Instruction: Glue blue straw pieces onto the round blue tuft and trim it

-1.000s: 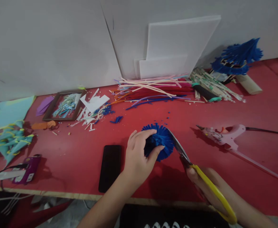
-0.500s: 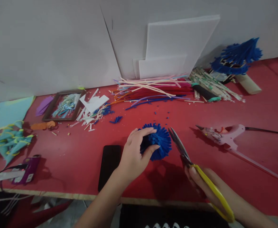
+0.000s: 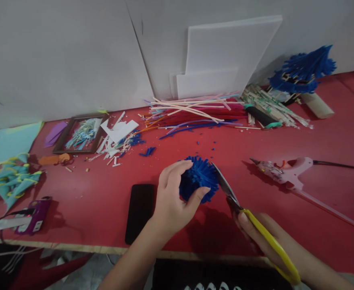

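Observation:
A round, fringed blue pipe-cleaner piece is just above or on the red table in front of me. My left hand curves around its left side, thumb below and fingers above. Yellow-handled scissors are gripped in my right hand. Their blades point up and left, the tips right beside the fringe's right edge. The blades look nearly closed. Part of the blue piece is hidden behind my left fingers.
A black phone lies left of my left hand. At the right is a pink glue gun with its cord. Pipe cleaners are piled along the wall, near a blue fringed model. A brown frame holds scraps at the left.
My left fingers have loosened and spread a little around the blue piece, which has tilted slightly. The scissors have shifted slightly left, their tips now closer to the fringe.

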Tool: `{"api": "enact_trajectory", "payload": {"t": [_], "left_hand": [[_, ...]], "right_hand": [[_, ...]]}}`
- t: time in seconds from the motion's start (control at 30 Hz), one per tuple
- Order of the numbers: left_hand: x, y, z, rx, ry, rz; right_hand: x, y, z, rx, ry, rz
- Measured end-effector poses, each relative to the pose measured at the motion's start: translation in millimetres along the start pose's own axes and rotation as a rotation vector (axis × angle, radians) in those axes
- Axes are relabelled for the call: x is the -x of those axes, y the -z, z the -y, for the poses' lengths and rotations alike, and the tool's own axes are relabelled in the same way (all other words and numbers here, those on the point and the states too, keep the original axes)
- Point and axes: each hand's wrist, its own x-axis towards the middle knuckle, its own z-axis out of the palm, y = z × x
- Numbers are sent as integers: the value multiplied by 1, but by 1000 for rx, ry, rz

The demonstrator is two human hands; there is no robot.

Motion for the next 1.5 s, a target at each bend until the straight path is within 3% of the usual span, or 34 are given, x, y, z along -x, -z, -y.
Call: {"api": "enact_trajectory", "payload": {"t": [0.17, 0.47, 0.83, 1.5], "left_hand": [[0, -2, -1, -7, 38, 14], [-1, -1, -2, -15, 15, 25], [-2, -1, -1, -8, -5, 26], [1, -8, -4, -35, 7, -7]], "right_hand": [[0, -4, -12, -14, 21, -7], [0, 3, 13, 26, 8, 48], [2, -3, -18, -27, -1, 59], [-2, -1, -8, -35, 9, 4]]}}
